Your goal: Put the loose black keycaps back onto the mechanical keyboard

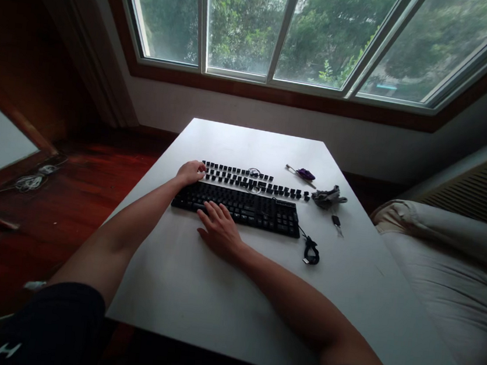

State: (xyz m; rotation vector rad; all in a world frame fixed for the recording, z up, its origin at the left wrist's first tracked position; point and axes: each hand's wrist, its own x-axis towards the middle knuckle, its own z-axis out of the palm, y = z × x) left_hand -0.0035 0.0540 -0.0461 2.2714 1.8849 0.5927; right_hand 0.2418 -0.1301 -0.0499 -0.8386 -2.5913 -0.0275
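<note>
A black keyboard (pixel 262 211) lies across the white table, with its keys in place along most of what shows. Behind it, loose black keycaps (pixel 239 180) stand in rows on the tabletop. My left hand (pixel 190 172) is at the left end of these rows, its fingers curled round a small dark keycap that they partly hide. Flat over the keyboard's front edge rests my right hand (pixel 219 228), fingers spread and holding nothing. It covers some of the lower keys. A bundled black cable (pixel 311 252) lies off the keyboard's right end.
Right of the keycaps lie a crumpled grey cloth (pixel 328 197), a purple brush-like thing (pixel 305 174) and a small dark object with a clear end (pixel 336 221). Thin wire loops (pixel 254 172) sit among the keycaps. A pale padded seat (pixel 444 270) borders the white table (pixel 221 297).
</note>
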